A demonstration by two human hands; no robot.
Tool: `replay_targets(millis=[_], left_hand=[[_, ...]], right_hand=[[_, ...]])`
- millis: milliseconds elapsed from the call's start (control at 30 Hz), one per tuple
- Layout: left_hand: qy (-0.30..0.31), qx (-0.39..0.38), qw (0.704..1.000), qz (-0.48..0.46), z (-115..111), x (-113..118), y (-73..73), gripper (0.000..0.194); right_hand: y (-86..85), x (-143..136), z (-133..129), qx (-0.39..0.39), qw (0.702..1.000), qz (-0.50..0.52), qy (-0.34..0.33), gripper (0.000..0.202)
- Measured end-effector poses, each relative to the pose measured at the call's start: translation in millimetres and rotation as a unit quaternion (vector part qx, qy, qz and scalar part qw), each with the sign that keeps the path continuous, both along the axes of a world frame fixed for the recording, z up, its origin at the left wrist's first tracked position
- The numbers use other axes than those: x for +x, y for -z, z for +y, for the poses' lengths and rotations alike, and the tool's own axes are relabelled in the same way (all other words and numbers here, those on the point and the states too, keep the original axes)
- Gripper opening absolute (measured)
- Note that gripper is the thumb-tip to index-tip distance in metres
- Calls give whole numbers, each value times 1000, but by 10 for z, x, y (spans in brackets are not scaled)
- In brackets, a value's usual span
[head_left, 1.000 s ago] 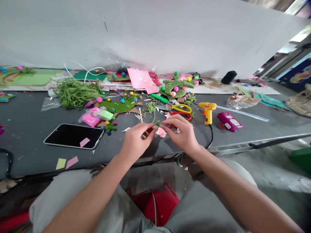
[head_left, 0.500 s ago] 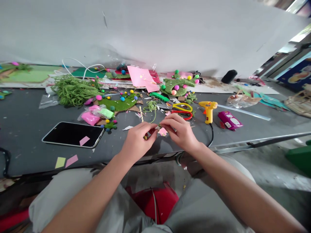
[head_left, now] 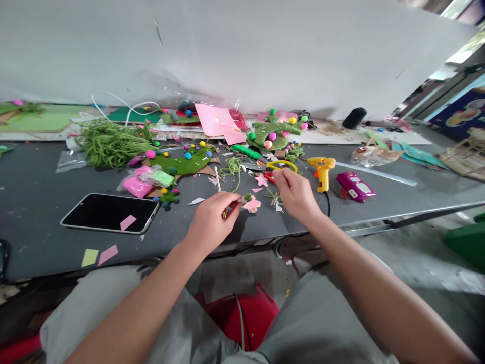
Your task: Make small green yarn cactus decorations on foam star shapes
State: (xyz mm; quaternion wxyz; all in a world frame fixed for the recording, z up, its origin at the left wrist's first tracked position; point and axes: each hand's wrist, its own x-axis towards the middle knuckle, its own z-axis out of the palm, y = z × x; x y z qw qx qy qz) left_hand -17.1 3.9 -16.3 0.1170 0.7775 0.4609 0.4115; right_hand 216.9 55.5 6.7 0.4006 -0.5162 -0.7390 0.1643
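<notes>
My left hand (head_left: 212, 216) is closed in a pinch on a small green piece (head_left: 247, 197), which sticks out past the fingertips; its kind is too small to tell. Just beyond it lies a pink paper flower (head_left: 252, 203) on the table. My right hand (head_left: 297, 196) is closed at the handles of the scissors (head_left: 282, 166), its curled fingers over the red loop and covering part of it. The yellow loop shows behind the knuckles. A second pink paper flower (head_left: 261, 180) and thin green yarn strands (head_left: 273, 197) lie between the hands.
A yellow glue gun (head_left: 322, 172) stands right of my right hand, beside a purple packet (head_left: 355, 187). A phone (head_left: 109, 212) lies at left. Green yarn (head_left: 108, 144), a green felt piece (head_left: 182, 163) with pompoms and a green cutter (head_left: 245, 151) are farther back.
My right hand has left the small green piece and moved right, onto the scissors' handles. My left hand keeps its pinch in nearly the same place. The view has shifted slightly.
</notes>
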Motion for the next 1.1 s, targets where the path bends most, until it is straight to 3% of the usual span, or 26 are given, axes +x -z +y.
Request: replay_targets(millis=[67,200,300,467,567,867,1000,1100], left_hand=[[0,2,1000,0,8,-14,14,12],[-8,17,1000,-5,30,-21,38,10],[-21,36,999,-11,36,-16,49,9],[-19,73,997,-2,32,-17,60,39],[2,95,995,11,28,-15,74,40],[25,121,992,17,23,21,94,32],[24,128,991,18,22,12,89,33],[20,134,991,20,19,4,85,32]], right_hand=[[-13,174,97,-29,999,-7,34,52],[-35,542,198,-80,993,-27,79,39],[-42,830,164,-125,984,-48,116,53],[14,1381,72,-148,966,-94,190,44],[88,1607,102,-125,950,-107,267,44],[326,1513,574,-150,938,-117,290,52],[349,1453,676,-161,938,-51,302,33],[269,1353,633,-135,951,49,275,26]])
